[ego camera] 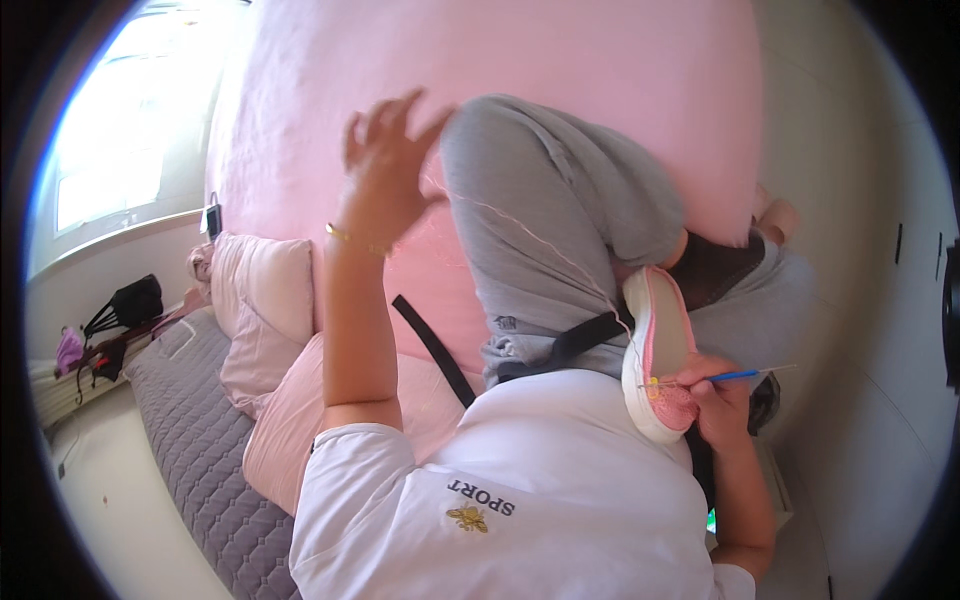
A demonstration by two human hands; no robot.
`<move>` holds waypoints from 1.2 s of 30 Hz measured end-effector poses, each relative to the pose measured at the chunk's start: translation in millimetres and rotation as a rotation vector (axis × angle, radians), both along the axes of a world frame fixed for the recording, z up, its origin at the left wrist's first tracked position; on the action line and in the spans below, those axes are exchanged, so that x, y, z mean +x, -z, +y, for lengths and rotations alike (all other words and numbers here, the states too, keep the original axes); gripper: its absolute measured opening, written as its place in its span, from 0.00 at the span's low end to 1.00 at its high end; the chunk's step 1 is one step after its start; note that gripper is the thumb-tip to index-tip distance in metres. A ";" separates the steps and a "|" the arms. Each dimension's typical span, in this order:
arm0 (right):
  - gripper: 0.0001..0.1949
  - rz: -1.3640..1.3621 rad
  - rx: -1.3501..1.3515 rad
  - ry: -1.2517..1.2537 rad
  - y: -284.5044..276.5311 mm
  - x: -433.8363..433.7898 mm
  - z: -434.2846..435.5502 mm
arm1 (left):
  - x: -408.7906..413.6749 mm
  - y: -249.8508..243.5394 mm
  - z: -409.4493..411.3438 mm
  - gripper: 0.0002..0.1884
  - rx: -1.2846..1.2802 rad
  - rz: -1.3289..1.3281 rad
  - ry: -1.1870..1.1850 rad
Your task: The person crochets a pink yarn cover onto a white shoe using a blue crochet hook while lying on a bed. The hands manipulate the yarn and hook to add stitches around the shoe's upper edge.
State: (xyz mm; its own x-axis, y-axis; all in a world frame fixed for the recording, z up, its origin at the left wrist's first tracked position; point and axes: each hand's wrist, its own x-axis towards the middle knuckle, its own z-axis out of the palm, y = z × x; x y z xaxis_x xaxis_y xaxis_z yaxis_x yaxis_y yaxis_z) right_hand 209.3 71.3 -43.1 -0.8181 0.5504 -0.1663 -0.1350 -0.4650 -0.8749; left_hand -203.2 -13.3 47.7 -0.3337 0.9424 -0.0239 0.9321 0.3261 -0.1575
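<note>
My left hand [386, 161] is raised beside my bent knee, fingers spread and slightly blurred. A thin pink yarn [517, 222] runs from near this hand across the grey trousers to a shoe; whether it loops round a finger cannot be told. At the right, my right hand [718, 397] grips a crochet hook with a blue handle [733, 375] against the shoe. The shoe has a white sole [636, 375], a pale insole [667, 315] and a pink crocheted toe [673, 409]. A yellow stitch marker [653, 388] sits at the toe's edge, by the hook's shaft.
Under my legs lies a pink sheet [600, 45]. A black strap [435, 349] lies near my waist. Pink pillows [262, 277] and a grey quilted cover [202, 420] are at the left. A black bag [137, 301] rests farther off, below a bright window [112, 150].
</note>
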 end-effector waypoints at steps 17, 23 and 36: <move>0.12 0.068 -0.047 -0.015 -2.7 -1.0 3.4 | 144.4 92.4 33.7 0.21 -0.362 -3.005 0.233; 0.11 0.041 -0.055 -0.030 1.8 4.6 2.0 | 182.2 88.9 18.4 0.18 0.611 -2.795 0.403; 0.08 -0.077 0.241 0.057 -5.2 5.8 5.2 | 182.9 75.2 11.4 0.44 0.318 -1.132 0.628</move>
State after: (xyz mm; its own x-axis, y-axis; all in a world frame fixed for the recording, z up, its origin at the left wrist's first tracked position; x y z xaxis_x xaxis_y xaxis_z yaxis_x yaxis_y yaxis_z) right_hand 215.1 76.5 -37.9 -0.7746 0.6267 -0.0855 -0.0838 -0.2356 -0.9682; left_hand -20.3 -1.9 -27.5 0.2144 0.9442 0.2500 0.5026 -0.3261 0.8007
